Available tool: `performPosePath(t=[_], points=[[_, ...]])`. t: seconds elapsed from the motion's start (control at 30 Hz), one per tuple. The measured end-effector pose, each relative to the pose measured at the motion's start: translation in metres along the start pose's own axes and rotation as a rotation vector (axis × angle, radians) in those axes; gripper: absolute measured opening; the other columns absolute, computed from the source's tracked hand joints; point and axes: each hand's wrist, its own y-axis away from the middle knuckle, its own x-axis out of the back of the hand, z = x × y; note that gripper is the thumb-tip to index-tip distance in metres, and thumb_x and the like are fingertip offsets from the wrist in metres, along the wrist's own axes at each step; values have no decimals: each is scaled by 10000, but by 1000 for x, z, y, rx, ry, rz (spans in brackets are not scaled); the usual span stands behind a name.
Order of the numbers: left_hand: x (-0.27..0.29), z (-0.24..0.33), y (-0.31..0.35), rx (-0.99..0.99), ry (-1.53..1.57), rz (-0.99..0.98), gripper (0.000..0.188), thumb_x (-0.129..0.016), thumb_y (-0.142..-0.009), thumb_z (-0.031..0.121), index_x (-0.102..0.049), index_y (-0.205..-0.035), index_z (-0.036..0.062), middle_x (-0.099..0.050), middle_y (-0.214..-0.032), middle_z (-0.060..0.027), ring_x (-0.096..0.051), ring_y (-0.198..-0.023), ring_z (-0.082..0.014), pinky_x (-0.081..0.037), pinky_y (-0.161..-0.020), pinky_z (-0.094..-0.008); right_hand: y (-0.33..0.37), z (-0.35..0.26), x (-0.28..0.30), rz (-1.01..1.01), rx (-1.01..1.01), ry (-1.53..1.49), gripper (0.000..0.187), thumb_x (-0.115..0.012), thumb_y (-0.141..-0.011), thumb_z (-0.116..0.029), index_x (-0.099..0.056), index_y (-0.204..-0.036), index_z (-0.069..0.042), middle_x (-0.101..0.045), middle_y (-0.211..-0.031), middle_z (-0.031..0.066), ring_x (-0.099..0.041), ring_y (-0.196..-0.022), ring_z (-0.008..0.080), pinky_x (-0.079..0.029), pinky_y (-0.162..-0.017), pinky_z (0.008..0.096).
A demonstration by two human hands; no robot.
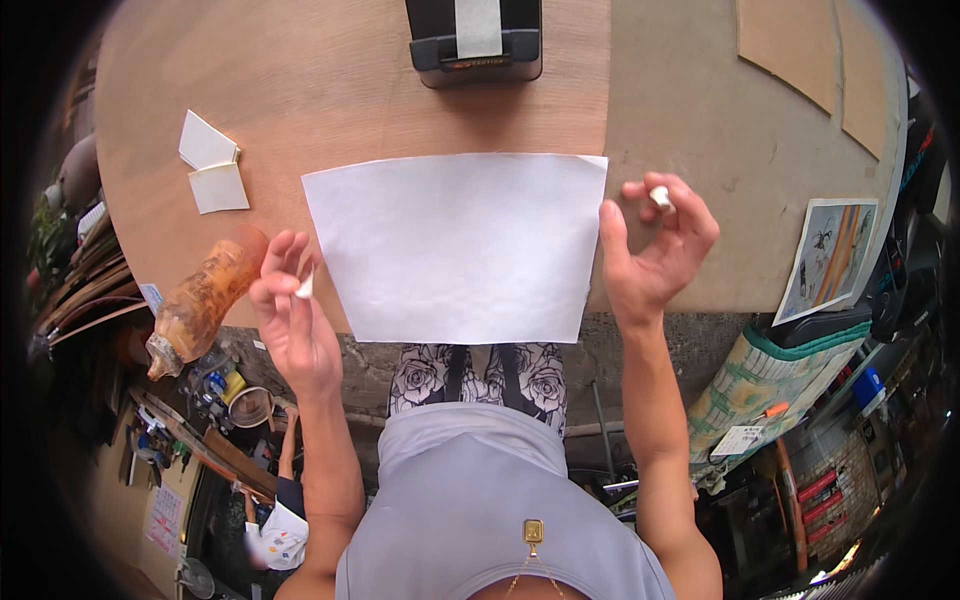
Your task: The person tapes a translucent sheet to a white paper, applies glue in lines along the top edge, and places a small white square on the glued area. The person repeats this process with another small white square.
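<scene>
**Both hands pinching small white bits at the edges of the white sheet**

Your left hand point(292, 320) sits at lower left of centre, thumb and forefinger closed on a small white piece point(305, 288), the other fingers curled loosely beside it. Your right hand point(655, 250) is right of centre, slightly higher in the frame, its fingertips pinched together on a second small white bit point(660, 196). What these bits are made of is too small to tell.

Between your hands lies the white sheet point(460, 245), flat in the middle of the frame, its near edge reaching past the table's edge. Your left hand is just beside its lower left corner, your right hand just beside its right edge; whether either touches the sheet cannot be made out.

The sheet rests on a brown wooden board point(330, 90), which meets a grey table surface point(690, 120) to the right. At the top centre stands a dark dispenser point(475, 45) with a pale strip running down it. In the upper left lie two folded white papers point(212, 165), touching each other. An orange-brown plastic bottle point(205, 300) lies tilted at the left, near your left hand. A printed picture point(828, 255) lies at the right edge of the table.
</scene>
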Motion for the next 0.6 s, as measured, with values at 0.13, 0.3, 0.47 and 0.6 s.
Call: performPosePath(t=[0.13, 0.3, 0.47, 0.6], points=[[25, 9, 52, 201, -62, -36, 83, -607, -936, 163, -560, -999, 136, -412, -1452, -176, -418, -1330, -323, -336, -1080, -452, 54, -21, 34, -83, -156, -15, 664, -744, -714, 85, -394, -1247, -100, -537, -1180, 166, -607, -954, 203, -455, -741, 296], [55, 16, 98, 403, -254, -187, 49, -618, -928, 138, -595, -968, 119, -408, -1458, -166, -436, -1311, -307, -367, -1053, -416, 108, -34, 60, -236, -98, 29, 732, -786, -667, 64, -391, -1253, -129, -533, -1185, 191, -598, -1001, 282, -513, -859, 398], [50, 8, 112, 470, -125, -202, 49, -621, -923, 102, -614, -972, 100, -380, -1460, -181, -435, -1326, -347, -333, -1112, -482, 132, -23, 53, -229, -18, 70, 689, -773, -674, 101, -412, -1216, -127, -537, -1187, 197, -619, -980, 295, -542, -794, 399], [45, -4, 113, 442, 104, -161, 71, -607, -942, 112, -581, -1007, 102, -352, -1488, -211, -394, -1366, -387, -291, -1147, -532, 132, -23, 48, -214, 23, 78, 662, -754, -676, 128, -413, -1192, -109, -536, -1192, 202, -628, -944, 289, -548, -782, 385]])
